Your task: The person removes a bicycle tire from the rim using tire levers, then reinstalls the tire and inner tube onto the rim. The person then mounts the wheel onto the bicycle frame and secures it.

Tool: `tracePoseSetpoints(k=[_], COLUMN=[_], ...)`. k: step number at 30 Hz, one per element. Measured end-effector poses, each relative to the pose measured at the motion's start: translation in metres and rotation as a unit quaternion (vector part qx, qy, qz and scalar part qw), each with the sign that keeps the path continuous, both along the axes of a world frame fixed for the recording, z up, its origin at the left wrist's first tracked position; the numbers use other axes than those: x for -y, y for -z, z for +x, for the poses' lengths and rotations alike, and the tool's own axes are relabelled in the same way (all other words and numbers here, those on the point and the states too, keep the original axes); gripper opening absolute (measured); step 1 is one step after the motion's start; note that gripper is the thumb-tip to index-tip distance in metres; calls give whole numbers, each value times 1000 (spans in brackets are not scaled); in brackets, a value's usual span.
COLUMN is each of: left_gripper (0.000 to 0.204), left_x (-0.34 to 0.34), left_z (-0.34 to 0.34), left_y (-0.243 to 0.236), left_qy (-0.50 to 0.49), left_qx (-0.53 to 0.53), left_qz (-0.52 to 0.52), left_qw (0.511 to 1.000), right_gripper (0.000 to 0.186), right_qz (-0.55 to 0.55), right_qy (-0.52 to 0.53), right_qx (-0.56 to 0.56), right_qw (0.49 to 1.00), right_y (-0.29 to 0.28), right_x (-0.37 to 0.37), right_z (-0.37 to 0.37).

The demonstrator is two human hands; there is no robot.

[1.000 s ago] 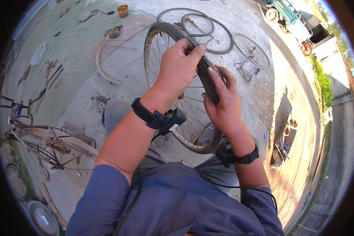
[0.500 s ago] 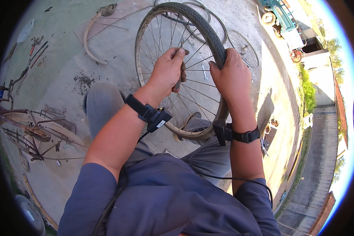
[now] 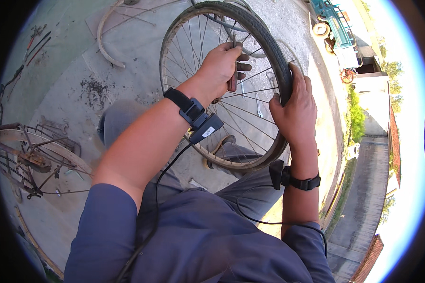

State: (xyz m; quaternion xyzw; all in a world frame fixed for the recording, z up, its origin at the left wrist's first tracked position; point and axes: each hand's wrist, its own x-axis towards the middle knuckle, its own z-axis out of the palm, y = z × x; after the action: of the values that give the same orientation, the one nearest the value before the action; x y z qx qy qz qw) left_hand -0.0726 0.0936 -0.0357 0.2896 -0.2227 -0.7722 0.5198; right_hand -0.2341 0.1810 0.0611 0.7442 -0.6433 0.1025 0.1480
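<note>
We noted the person's left hand [image 3: 220,66] over the steel spokes, its fingers closed round a small reddish-brown-handled tool with a thin metal tip [image 3: 232,84]. Right hand [image 3: 297,113]: clamped on the tyre's outer side, thumb at the inner edge, fingers along the tread.

The bicycle wheel with black rubber tyre and thin steel spokes [image 3: 270,41] stood tilted in front of the body, running from beyond the left fingers round into the right ones, its near edge between the grey-trousered legs.

Change: a second earlier we saw both hands together on the tyre. By this moment the left was clear of the rubber, and the two hands were well apart. We judged that work on the tyre had paused, the right hand alone steadying the wheel.

Seen through the spokes, nearer the body than the left fingers: a silver metal spanner [image 3: 259,111] on the ground. Well left of those fingers we logged a rusty, chain-driven bicycle frame [image 3: 38,162].
</note>
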Motion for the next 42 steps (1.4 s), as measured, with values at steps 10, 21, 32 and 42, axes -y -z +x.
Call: tracePoseSetpoints(k=[10, 21, 32, 42], left_gripper=[29, 27, 27, 33], left_x=[5, 3, 12, -9], left_z=[-8, -12, 2, 3], left_y=[9, 7, 12, 3], left_qy=[-10, -43, -88, -64], left_qx=[-45, -39, 21, 127], left_qz=[6, -24, 17, -49], left_qw=[999, 998, 996, 989], right_gripper=[56, 59, 41, 43], right_qz=[-10, 45, 25, 31], right_qy=[7, 18, -26, 12], right_qx=[-42, -62, -89, -168], right_qw=[999, 997, 995, 985], right_y=[-1, -7, -20, -8], right_x=[33, 71, 51, 106], right_z=[9, 27, 33, 60])
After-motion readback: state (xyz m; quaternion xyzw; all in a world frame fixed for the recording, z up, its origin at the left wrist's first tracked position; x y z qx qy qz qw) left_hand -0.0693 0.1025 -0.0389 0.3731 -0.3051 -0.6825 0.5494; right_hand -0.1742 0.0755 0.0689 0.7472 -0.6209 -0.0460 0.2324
